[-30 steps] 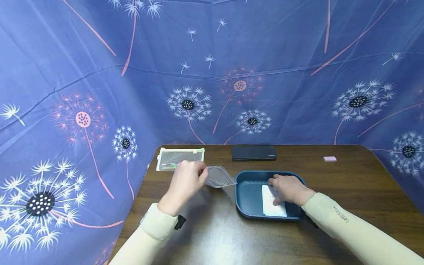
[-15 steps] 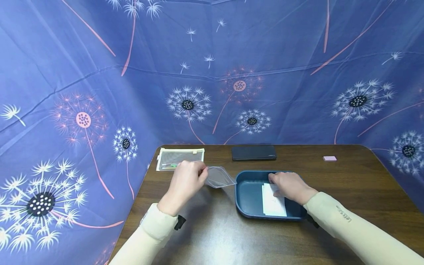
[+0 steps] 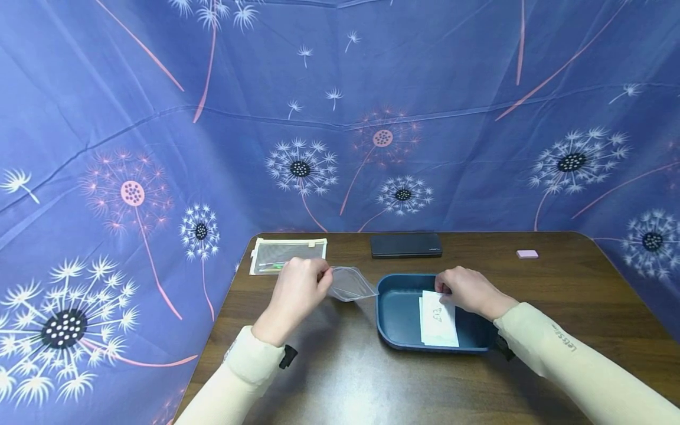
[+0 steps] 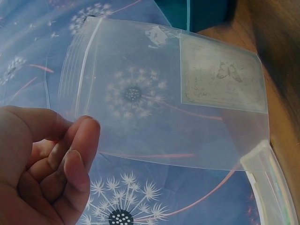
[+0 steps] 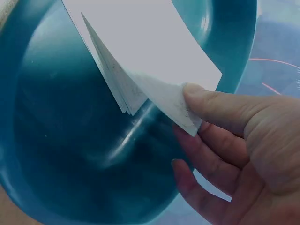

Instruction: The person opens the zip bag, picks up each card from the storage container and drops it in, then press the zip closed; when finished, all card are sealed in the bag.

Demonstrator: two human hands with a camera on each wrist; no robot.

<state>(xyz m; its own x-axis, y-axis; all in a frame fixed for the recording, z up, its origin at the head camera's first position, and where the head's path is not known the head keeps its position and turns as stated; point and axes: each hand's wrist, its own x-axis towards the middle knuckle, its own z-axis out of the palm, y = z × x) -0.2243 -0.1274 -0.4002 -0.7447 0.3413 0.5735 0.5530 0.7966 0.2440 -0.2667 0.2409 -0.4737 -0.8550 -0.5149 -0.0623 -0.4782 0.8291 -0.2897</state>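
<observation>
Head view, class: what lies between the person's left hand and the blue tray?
In the head view, the clear bag, pinched by the left hand, spans that stretch; whether its corner touches the blue tray, I cannot tell.

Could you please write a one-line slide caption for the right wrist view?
The right hand pinches a white sheet near one corner, raised off the sheets beneath in a blue tray.

We look down on a brown wood-grained table (image 3: 319, 378). Along its far side lie, left to right, a zippered mesh pouch (image 3: 291, 251), a black case (image 3: 406, 245) and a pink block (image 3: 528, 254); nearer us sits a blue tray (image 3: 399, 319).
</observation>
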